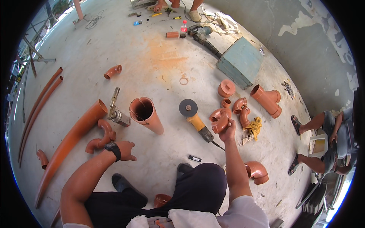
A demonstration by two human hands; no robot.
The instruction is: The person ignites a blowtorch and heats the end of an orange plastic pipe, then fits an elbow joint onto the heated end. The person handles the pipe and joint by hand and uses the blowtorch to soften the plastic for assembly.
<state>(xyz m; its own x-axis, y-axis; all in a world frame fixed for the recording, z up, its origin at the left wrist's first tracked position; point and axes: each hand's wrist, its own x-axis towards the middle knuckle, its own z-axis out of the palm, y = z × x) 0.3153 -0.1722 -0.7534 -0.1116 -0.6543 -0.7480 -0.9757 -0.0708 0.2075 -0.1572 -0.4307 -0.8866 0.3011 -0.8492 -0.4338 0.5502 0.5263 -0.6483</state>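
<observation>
In my right hand (227,133) is a curved orange-brown pipe fitting (220,122), held by its lower side over the floor. My left hand (126,151), below a black wristwatch, holds nothing, its fingers loosely apart. Close to it lies an S-shaped pipe bend (102,140). A gas torch (120,117) rests beyond that hand, beside a wide upright pipe (148,116) with a notched rim. Left of my right hand lies a yellow angle grinder (197,123) with a dark disc. Several small fittings, including a double bend (243,113), sit just past the held one.
A long wide pipe (70,146) and thin pipes (36,114) lie at the left. Farther off are a grey-blue metal case (241,62), a demolition hammer (203,38), and a bottle (183,29). A Y-shaped fitting (268,100) lies right. Two other people sit nearby, far and right.
</observation>
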